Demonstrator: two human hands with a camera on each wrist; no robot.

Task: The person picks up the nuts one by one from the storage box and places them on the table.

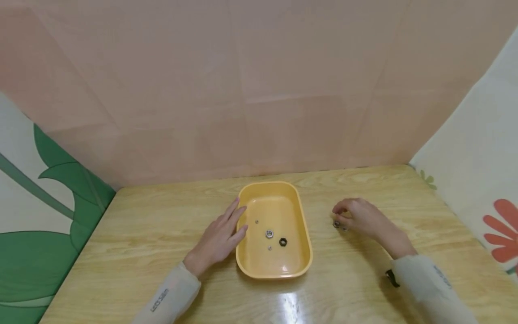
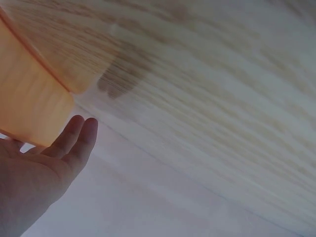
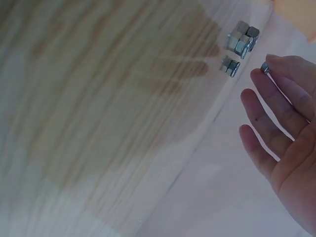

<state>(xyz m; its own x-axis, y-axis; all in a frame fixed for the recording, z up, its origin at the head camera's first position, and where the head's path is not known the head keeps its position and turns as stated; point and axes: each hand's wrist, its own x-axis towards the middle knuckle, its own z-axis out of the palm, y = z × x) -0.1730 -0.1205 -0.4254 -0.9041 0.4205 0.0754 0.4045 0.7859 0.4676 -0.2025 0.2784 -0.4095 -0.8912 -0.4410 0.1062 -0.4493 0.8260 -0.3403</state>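
Note:
My right hand [image 1: 362,220] pinches a small silver nut [image 3: 265,67] between thumb and index finger, just above the table right of the yellow tray [image 1: 306,243]. In the right wrist view its other fingers are spread. Close under that hand lie larger nuts [image 3: 241,47] and a smaller nut [image 3: 232,67], partly covered by the fingers in the head view. My left hand [image 1: 218,236] rests at the tray's left rim with its fingers extended over it. Inside the tray are a silver nut [image 1: 269,234], a black nut [image 1: 283,242] and two tiny nuts [image 1: 270,248].
The wood-grain table [image 1: 162,225] ends at a pinkish backdrop [image 1: 243,112]. Side panels stand left and right, with green leaves [image 1: 93,189] on one and a red flower [image 1: 503,229] on the other. A dark strap [image 1: 392,278] hangs below the right sleeve.

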